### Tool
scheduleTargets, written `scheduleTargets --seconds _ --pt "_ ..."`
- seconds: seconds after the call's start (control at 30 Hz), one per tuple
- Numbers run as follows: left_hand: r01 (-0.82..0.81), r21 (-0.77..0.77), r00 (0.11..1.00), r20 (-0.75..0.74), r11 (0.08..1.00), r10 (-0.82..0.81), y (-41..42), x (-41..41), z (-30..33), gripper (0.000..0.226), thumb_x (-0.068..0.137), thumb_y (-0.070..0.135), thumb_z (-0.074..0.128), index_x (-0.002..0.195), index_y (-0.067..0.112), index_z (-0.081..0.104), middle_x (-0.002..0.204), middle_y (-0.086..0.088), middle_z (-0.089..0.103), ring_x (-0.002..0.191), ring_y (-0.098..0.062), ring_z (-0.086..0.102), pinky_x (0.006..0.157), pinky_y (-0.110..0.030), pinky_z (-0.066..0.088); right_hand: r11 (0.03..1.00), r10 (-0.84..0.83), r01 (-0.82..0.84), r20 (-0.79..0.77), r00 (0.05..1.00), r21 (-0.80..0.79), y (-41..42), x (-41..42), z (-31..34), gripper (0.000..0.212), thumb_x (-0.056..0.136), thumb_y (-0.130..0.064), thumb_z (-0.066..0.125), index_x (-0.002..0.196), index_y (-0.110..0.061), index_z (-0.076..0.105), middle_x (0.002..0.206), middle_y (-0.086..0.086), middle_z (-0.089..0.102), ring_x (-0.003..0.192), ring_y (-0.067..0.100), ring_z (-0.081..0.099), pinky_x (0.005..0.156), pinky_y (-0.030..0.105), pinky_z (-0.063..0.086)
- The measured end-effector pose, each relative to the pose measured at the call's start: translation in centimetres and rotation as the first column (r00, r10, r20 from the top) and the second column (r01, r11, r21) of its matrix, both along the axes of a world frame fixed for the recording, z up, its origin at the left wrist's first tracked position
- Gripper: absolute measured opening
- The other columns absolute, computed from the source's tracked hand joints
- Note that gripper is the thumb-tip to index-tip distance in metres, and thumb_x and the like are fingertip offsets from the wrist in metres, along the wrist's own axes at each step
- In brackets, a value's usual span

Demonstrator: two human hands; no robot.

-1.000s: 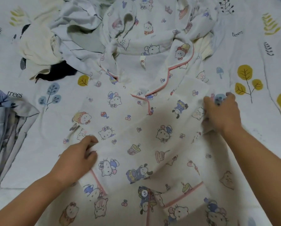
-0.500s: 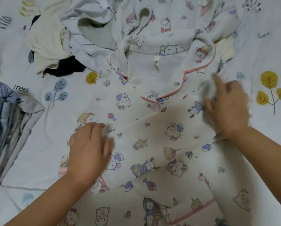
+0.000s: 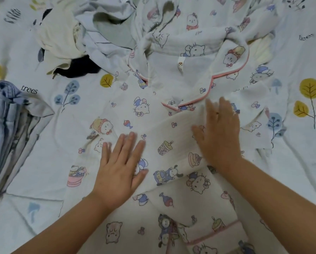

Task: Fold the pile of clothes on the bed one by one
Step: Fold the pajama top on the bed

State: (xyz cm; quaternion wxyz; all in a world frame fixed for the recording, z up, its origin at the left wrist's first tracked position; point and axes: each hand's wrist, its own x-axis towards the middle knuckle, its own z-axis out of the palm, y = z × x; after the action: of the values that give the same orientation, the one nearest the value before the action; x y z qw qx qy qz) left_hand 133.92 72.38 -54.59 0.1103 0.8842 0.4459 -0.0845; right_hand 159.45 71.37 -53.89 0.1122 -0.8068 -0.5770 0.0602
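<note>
A white pyjama shirt [image 3: 164, 114] with cartoon prints and pink piping lies spread on the bed, collar at the far end. One sleeve [image 3: 173, 142] is folded across its front. My left hand [image 3: 120, 165] lies flat on the shirt's left part, fingers straight and spread. My right hand [image 3: 219, 132] presses flat on the folded sleeve, fingers straight and slightly blurred. Behind the collar lies the pile of unfolded clothes [image 3: 102, 33], with a matching printed piece [image 3: 190, 21] on top of it.
A stack of folded blue and grey clothes [image 3: 8, 129] sits at the left edge. Cream [image 3: 56, 35] and black [image 3: 80, 67] garments lie in the pile at the back left. The bedsheet [image 3: 300, 153] with tree prints extends to the right.
Both hands let go of the fabric and now lie flat on it. The right hand moved left over the folded sleeve; the left hand opened and slid right.
</note>
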Motion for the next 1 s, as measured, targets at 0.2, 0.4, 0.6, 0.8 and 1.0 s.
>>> scheduleTargets --seconds 0.2,0.4,0.6,0.8,1.0 --pt "-0.019 -0.097 0.984 -0.180 0.995 0.001 -0.4 -1.1 -1.1 0.074 0.066 0.067 -0.035 0.133 0.035 -0.032 0.143 0.004 -0.039 0.135 -0.020 -0.033 0.110 -0.039 -0.022 0.857 0.264 -0.225 0.020 0.964 -0.463 -5.7 1.9 -1.9 0.066 0.093 -0.058 0.016 0.142 -0.032 -0.020 0.157 0.000 -0.017 0.144 0.019 -0.016 0.115 0.041 -0.008" --pt "-0.080 -0.137 0.994 -0.083 0.987 0.069 -1.7 -0.3 2.0 0.057 0.098 0.044 0.025 0.149 0.023 0.014 0.158 -0.001 0.003 0.145 -0.019 0.000 0.115 -0.039 -0.005 0.915 0.191 -0.226 -0.134 0.972 -0.334 -6.6 0.8 2.3 0.044 0.097 -0.027 0.040 0.139 -0.011 0.040 0.145 0.013 0.037 0.132 0.027 0.033 0.105 0.037 0.029" --pt "0.077 -0.141 0.995 0.080 0.987 -0.066 -5.5 -1.4 5.3 0.041 0.092 0.024 0.048 0.128 0.007 0.055 0.138 -0.016 0.048 0.128 -0.032 0.046 0.105 -0.046 0.032 0.938 0.182 -0.217 -0.149 0.972 -0.270 -13.9 0.8 4.9 0.037 0.092 -0.013 0.054 0.128 -0.005 0.054 0.138 0.018 0.046 0.127 0.032 0.043 0.103 0.040 0.035" --pt "0.261 -0.167 0.964 -0.011 0.951 -0.266 -10.1 -4.0 4.7 0.055 0.089 0.038 0.036 0.130 0.006 0.053 0.136 -0.020 0.049 0.122 -0.036 0.051 0.099 -0.052 0.042 0.930 0.159 -0.195 -0.138 0.978 -0.312 -22.5 -2.3 4.8 0.056 0.082 -0.019 0.068 0.132 -0.001 0.049 0.139 0.026 0.042 0.127 0.040 0.044 0.104 0.047 0.034" --pt "0.294 -0.264 0.930 -0.142 0.918 -0.339 -14.9 -8.2 2.8 0.088 0.074 0.078 0.012 0.140 0.030 -0.019 0.147 -0.001 -0.030 0.137 -0.029 -0.026 0.109 -0.041 -0.018 0.885 0.154 -0.181 -0.097 0.983 -0.428 -29.7 -5.0 3.5 0.088 0.082 -0.053 0.059 0.149 -0.022 0.010 0.155 0.012 -0.003 0.144 0.028 -0.002 0.114 0.047 0.008"
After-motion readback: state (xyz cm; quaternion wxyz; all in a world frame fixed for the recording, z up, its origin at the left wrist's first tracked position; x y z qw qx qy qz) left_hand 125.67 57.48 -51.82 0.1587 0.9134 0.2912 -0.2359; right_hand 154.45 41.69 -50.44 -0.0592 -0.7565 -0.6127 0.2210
